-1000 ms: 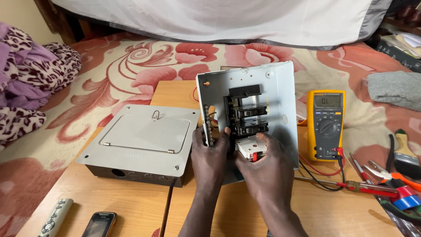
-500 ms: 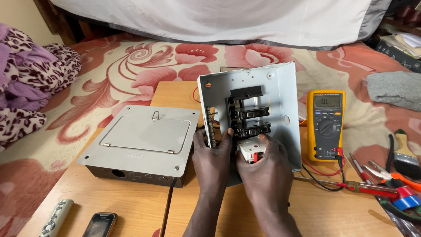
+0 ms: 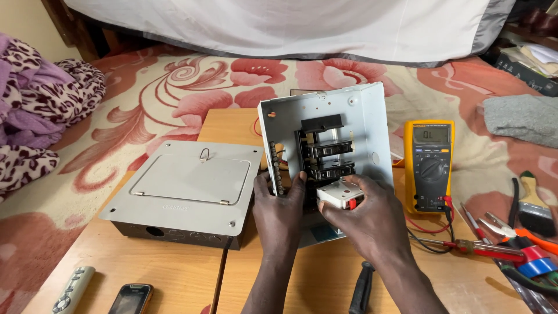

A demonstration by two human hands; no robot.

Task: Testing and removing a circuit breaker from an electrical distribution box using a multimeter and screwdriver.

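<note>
Big stuff first: a bed with a flowery red & cream sheet (image 3: 192,87) fills the top of the frame, w/ a white cloth (image 3: 302,23) hanging along the very top. A spotted purple blanket (image 3: 35,116) sits at the far left.

Below that is a wooden table (image 3: 174,273), low in the frame. On its left-middle lies a flat grey metal box w/ a lid (image 3: 186,192). In the middle stands the open grey panel box (image 3: 360,116), tilted up, its long side going up & down. Black breakers (image 3: 328,157) are stacked inside it.

Right of the panel lies a yellow meter (image 3: 430,166). At the far right edge are small tools: a screwdriver (image 3: 482,250), tape rolls (image 3: 537,261), pliers.

Now the hands, middle-bottom. The left hand (image 3: 279,209) grips the panel's left edge, fingers curled round it. The right hand (image 3: 366,224) is closed on a small white breaker w/ a red bit (image 3: 340,195), held just under the black stack & touching the panel. The empty slot lies just up & left of the right hand, so the right hand is the nearer one.

Bottom left: a remote (image 3: 72,288) & a phone (image 3: 131,298).
</note>
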